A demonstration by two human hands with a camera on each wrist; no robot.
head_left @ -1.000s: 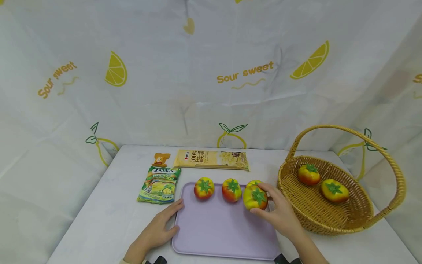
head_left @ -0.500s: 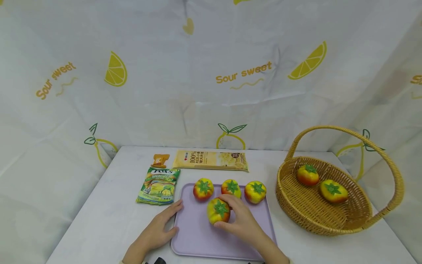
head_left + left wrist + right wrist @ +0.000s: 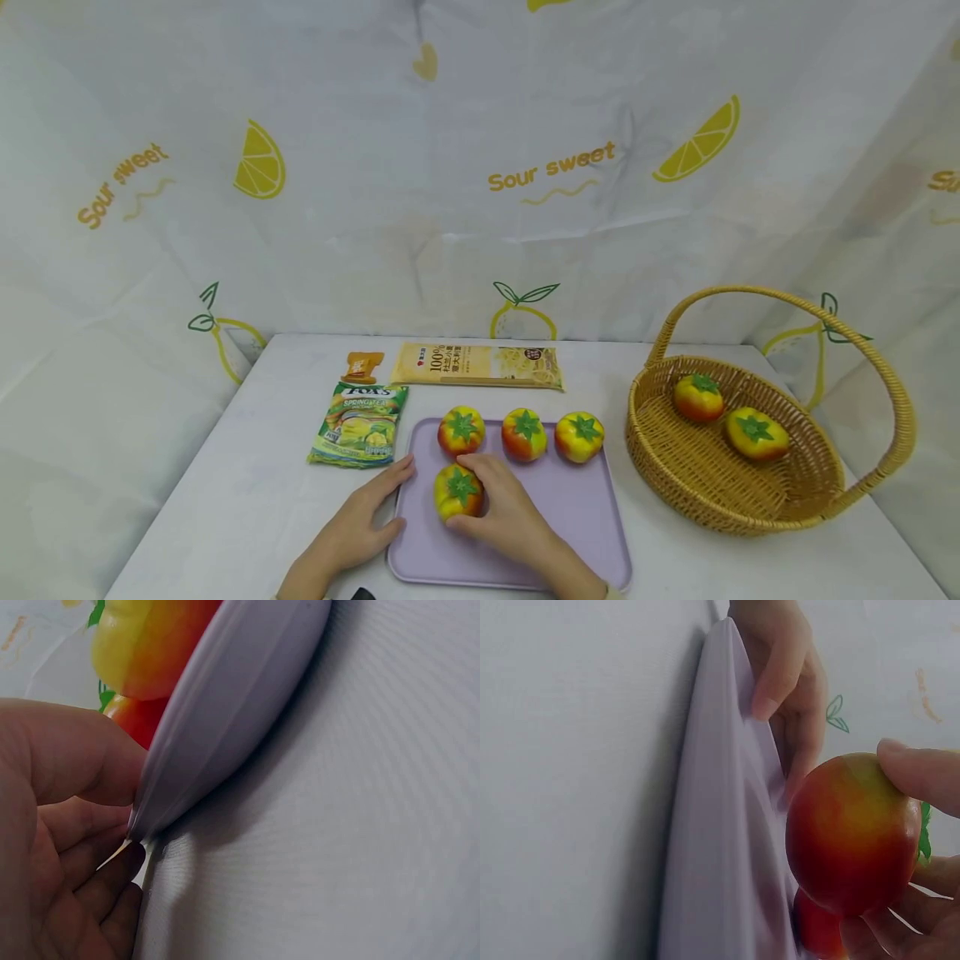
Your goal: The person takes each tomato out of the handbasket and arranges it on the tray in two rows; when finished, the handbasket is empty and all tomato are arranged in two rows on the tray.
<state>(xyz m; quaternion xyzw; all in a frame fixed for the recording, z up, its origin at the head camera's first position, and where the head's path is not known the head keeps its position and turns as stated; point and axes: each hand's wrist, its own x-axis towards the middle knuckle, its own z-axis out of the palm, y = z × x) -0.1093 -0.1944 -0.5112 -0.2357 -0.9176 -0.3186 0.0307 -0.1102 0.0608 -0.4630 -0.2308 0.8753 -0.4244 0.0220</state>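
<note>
The right hand (image 3: 506,510) pinches one persimmon (image 3: 453,497) over the lilac tray (image 3: 555,521), whose edge the left hand (image 3: 358,523) (fingers loosely extended) touches.

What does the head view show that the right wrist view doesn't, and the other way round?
Only head: the wicker basket with two fruits in it, the green packet, the small orange-brown packet and the long yellow packet.

Only right wrist: the outer side wall of the tray and a mostly red side of the held fruit.

Both: the left hand at the tray's edge, the right hand gripping the held fruit, another fruit and the printed backdrop.
</note>
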